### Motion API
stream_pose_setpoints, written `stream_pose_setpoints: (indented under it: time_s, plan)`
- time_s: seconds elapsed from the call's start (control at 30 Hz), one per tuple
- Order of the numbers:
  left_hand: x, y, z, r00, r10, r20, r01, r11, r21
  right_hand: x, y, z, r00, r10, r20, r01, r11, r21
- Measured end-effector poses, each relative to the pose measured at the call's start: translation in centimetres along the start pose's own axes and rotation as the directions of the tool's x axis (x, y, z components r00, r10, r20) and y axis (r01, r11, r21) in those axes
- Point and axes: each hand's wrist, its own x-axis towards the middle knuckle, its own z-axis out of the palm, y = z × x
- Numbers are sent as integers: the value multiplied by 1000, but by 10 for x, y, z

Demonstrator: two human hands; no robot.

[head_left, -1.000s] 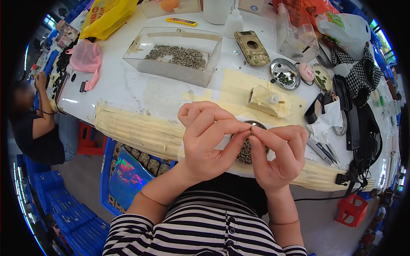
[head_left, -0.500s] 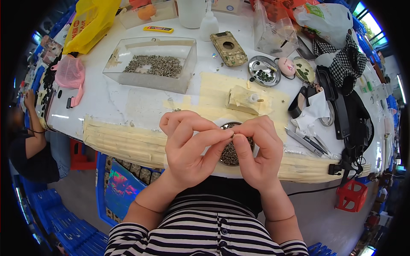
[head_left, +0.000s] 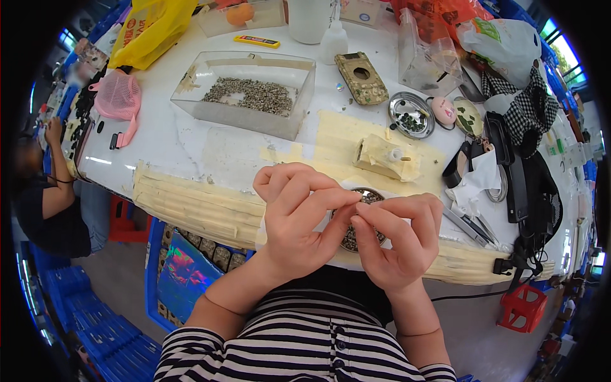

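Note:
My left hand (head_left: 300, 219) and my right hand (head_left: 402, 237) meet over the front edge of the table, thumb and forefinger of each pinched together. Whatever sits between the fingertips is too small to make out. Under them lies a round metal dish (head_left: 377, 195) of small grey-brown bits, partly covered by my hands. Just behind the dish stands a tape-wrapped block (head_left: 382, 159) with a small white nozzle-like piece and a peg on it. Farther left, a clear plastic box (head_left: 286, 127) holds a layer of similar grey bits.
A round tin (head_left: 412, 114) with dark green pieces and a camouflage-patterned case (head_left: 361, 77) lie farther back. Tweezers (head_left: 468, 226) rest at right, near black straps. A white squeeze bottle (head_left: 334, 43) stands at the back. At far left another person (head_left: 54, 210) sits.
The view has shifted, so the table's things appear farther right. My fingertips have drawn slightly apart, and my right hand has tilted a little; both stay pinched above the dish.

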Motion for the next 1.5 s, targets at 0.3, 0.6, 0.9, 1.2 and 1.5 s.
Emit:
stream_pose_setpoints:
  time_s: [0.3, 0.6, 0.9, 1.2, 1.5]
  plan:
    - [1, 0, -2, 1000, -12, -15, 12, 999, -49, -1, 1, 2, 991, 128, 41, -129, 991, 38]
    - [2, 1, 0, 1000, -4, -24, 3, 999, -42, -1, 3, 1, 985, 174, 23, -175, 976, 131]
    - [1, 1, 1, 1000, -13, -23, 12, 1000, -11, -2, 2, -1, 998, 69, -9, -69, 996, 51]
    - [1, 1, 0, 1000, 5, -31, -6, 1000, -29, -2, 3, 1, 991, 130, 8, -130, 989, 69]
    - [3, 2, 1, 1000, 16, -14, -17, 1000, -26, -1, 6, 0, 979, 195, 53, -201, 963, 177]
